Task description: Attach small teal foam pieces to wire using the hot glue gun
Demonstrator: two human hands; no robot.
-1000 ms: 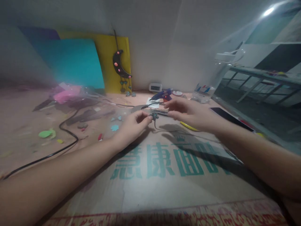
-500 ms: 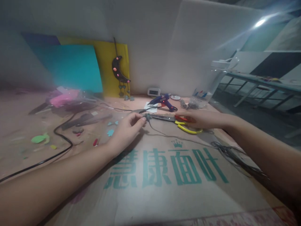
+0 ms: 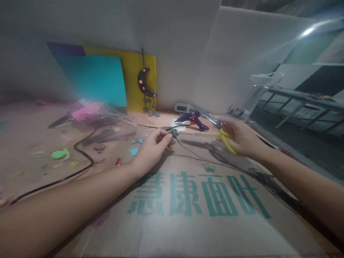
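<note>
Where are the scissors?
In the head view, the scissors are right of centre, held in the right hand, blades pointing up-left beside the blue glue gun.

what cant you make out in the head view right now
- Head view: the small dark piece is partly covered by the left hand; too small for its exact shape.
- Head view: the scissors have part of their handles behind the right hand.
- Head view: the white device has a display too small and blurred to read.
- Head view: the dark flat object is mostly behind the right forearm.
</note>
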